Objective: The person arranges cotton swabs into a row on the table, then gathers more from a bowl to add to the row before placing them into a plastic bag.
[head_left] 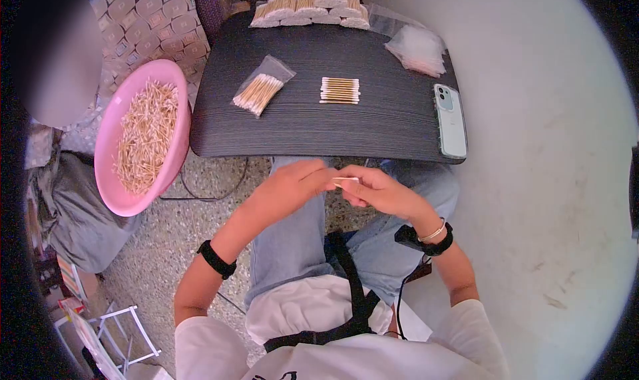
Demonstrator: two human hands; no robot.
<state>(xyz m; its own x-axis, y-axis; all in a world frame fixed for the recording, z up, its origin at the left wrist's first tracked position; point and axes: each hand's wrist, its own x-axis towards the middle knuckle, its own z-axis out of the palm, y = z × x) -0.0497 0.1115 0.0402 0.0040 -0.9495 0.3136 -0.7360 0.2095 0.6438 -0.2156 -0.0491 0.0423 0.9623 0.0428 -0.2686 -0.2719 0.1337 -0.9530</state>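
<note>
My two hands meet above my lap, just in front of the table edge. Between them are a few cotton swabs, pinched in the fingers of my right hand. The fingers of my left hand are closed at the other end of these swabs; its fingertips are partly hidden. On the table lies a neat row of cotton swabs, side by side. Left of it is a clear plastic bag filled with swabs.
The dark table carries stacked packs of swabs at the back, empty plastic bags at the back right and a phone on the right edge. A pink basin full of loose swabs stands on the left. A wall is on the right.
</note>
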